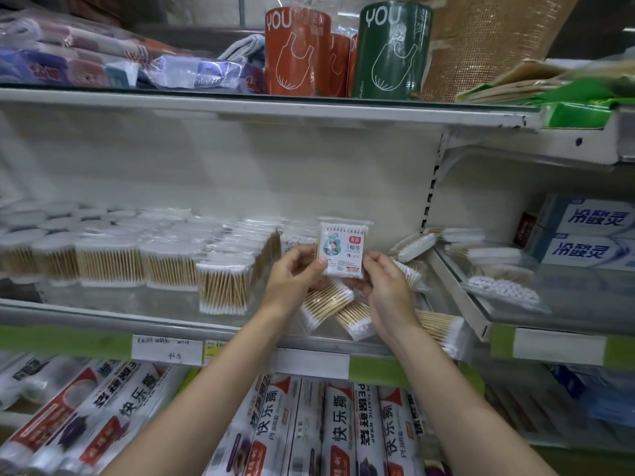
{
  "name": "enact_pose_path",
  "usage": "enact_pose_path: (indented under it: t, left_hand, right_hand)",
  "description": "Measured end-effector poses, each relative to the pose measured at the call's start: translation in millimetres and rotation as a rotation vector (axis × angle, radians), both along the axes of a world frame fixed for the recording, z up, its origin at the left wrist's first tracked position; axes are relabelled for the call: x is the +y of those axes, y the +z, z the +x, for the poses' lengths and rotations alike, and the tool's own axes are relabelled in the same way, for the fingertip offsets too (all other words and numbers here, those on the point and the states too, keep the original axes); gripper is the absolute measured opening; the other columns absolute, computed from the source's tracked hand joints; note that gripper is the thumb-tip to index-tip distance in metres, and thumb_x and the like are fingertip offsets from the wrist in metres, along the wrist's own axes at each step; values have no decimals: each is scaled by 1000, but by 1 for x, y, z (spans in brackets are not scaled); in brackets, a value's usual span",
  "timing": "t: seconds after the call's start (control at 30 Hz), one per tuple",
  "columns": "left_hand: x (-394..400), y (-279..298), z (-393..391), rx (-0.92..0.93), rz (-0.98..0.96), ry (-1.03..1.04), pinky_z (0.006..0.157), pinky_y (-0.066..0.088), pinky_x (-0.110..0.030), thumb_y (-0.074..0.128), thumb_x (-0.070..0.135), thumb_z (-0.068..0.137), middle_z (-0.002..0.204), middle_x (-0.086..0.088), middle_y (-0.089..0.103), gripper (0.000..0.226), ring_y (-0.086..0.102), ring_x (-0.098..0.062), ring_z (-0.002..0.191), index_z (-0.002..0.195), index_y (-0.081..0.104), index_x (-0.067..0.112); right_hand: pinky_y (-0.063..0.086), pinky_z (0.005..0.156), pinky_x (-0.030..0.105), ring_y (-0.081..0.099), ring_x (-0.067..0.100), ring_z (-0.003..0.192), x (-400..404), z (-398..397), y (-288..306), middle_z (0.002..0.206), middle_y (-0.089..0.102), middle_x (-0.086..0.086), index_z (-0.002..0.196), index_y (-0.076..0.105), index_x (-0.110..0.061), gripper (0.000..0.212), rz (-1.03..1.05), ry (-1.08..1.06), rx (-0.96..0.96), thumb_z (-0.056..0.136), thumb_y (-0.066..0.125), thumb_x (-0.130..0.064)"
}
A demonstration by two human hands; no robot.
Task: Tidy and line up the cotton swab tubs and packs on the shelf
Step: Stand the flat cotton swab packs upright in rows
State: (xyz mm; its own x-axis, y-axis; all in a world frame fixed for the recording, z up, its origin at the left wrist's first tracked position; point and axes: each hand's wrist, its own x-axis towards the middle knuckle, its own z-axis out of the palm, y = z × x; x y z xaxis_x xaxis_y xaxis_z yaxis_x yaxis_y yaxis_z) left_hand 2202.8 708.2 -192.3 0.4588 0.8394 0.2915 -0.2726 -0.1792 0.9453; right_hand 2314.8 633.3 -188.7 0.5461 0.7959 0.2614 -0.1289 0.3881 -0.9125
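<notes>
A small flat pack of cotton swabs (344, 247) with a cartoon label and red badge is held upright above the middle shelf (103, 316). My left hand (294, 273) pinches its lower left edge and my right hand (385, 288) grips its lower right edge. Under my hands several clear packs of wooden-stick swabs (326, 304) lie tilted and loose. To the left, upright swab packs (223, 286) and round swab tubs (51, 245) stand in rows. More loose packs (417, 245) lean at the shelf's right end.
An upper shelf carries an orange roll (297, 53) and a green roll (391, 51) of bags and wrapped cloths. Toothpaste boxes (584, 235) and swab bags (505, 290) sit on the right-hand shelf. Cling film rolls (309, 431) fill the shelf below, behind price labels (167, 350).
</notes>
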Motion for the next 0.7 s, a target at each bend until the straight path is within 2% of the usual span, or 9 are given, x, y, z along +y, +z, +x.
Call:
enact_pose_path:
  t: [0.13,0.23,0.3,0.4,0.43,0.5,0.6,0.7]
  left_hand:
    - [0,1,0,-77,-21,48,64,56,-26,63,5,86,94,-10,63,14,63,-21,84,92,53,12]
    - [0,1,-1,-86,7,64,68,58,-26,63,3,85,94,-10,63,10,64,-24,87,83,56,10]
    - [-2,2,-2,-69,-4,29,74,58,-27,66,7,83,97,-10,67,6,66,-25,90,87,62,9]
    - [-5,4,-1,-8,-31,-43,85,55,-32,73,28,71,107,-10,68,34,67,-26,98,101,64,14]
    - [-6,4,-1,3,-31,-59,86,55,-32,72,31,70,108,-11,68,37,67,-27,99,103,64,16]
    - [-6,5,-1,-26,-45,-92,83,56,-31,65,25,81,108,-15,68,26,67,-28,98,103,65,11]
    - [-4,5,-2,-95,-152,-151,79,58,-35,50,22,94,96,-19,69,28,69,-29,85,104,63,-2]
    - [-3,6,-2,-93,-148,-147,65,59,-30,47,23,96,82,-15,68,24,68,-25,70,102,58,2]
  right_hand:
    - [53,65,24,64,12,72,0,-1,-1,86,68,5,89,55,-9,18,6,-2,-25,99,41,-11]
    - [50,66,27,62,14,72,0,0,-1,85,68,4,90,56,-9,16,14,-7,-35,98,43,-12]
    - [48,69,30,61,16,75,-1,-1,1,86,69,5,91,60,-11,17,21,6,-36,98,45,-14]
    - [48,80,34,62,16,86,-4,-2,3,89,71,-2,92,68,-15,24,7,30,-100,98,44,-18]
    - [48,85,35,63,15,92,-5,-3,3,93,72,-4,92,70,-17,26,-8,29,-138,97,45,-18]
    - [50,90,34,63,17,100,-6,-3,2,99,71,-4,92,71,-19,25,-27,24,-179,96,47,-19]
    - [51,81,28,63,16,96,-7,-3,2,100,69,-3,93,71,-22,20,-31,22,-201,94,51,-17]
    - [52,70,21,65,15,91,-6,-4,2,105,68,2,102,65,-19,18,-18,64,-203,92,54,-9]
